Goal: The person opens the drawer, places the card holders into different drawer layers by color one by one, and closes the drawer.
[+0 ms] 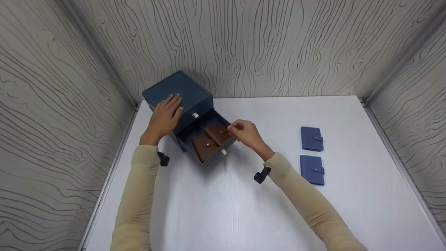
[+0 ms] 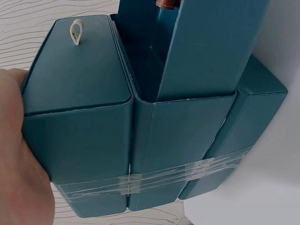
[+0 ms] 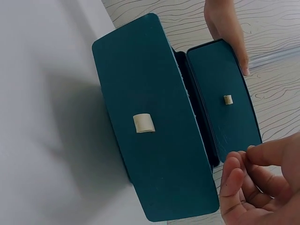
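My left hand rests with its fingers extended on top of a dark teal drawer box. Below the top compartment, an open drawer sticks out toward the front right. Inside it lie two brown snap-strap wallets, a left wallet and a right wallet, side by side and overlapping. My right hand is at the drawer's right side, thumb and curled fingers together by the right wallet's strap. Whether they pinch the strap, I cannot tell; in the right wrist view the drawer front hides the wallets.
Two blue wallets, an upper one and a lower one, lie on the white table at the right. Clear tape binds the box's stacked compartments. A wood-grain patterned wall stands behind the box.
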The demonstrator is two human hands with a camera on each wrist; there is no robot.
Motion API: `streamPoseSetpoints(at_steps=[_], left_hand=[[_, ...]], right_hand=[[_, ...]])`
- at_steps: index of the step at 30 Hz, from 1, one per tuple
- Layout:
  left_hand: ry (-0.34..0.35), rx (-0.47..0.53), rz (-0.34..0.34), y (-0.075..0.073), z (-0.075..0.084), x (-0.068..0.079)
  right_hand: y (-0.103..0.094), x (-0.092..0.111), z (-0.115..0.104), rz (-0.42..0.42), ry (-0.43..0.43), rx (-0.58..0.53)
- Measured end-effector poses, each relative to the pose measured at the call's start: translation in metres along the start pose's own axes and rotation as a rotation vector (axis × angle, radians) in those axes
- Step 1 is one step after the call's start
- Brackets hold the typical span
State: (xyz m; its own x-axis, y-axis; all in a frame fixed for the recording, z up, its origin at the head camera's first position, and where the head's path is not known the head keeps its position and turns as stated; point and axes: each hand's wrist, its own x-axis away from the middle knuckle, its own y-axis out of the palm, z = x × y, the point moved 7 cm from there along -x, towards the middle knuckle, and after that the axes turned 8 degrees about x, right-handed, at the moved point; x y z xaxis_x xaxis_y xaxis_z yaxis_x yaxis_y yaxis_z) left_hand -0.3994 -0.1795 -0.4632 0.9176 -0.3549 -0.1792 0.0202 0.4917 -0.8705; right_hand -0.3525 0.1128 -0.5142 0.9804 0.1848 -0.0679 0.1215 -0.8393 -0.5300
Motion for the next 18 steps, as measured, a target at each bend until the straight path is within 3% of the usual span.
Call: streamPoseSetpoints(at_steps=[18], left_hand=[[-0.002, 0.011, -0.001, -0.001, 0.001, 0.001]], right_hand=[[0.017, 0.024, 0.031, -0.105, 0.023, 0.038]])
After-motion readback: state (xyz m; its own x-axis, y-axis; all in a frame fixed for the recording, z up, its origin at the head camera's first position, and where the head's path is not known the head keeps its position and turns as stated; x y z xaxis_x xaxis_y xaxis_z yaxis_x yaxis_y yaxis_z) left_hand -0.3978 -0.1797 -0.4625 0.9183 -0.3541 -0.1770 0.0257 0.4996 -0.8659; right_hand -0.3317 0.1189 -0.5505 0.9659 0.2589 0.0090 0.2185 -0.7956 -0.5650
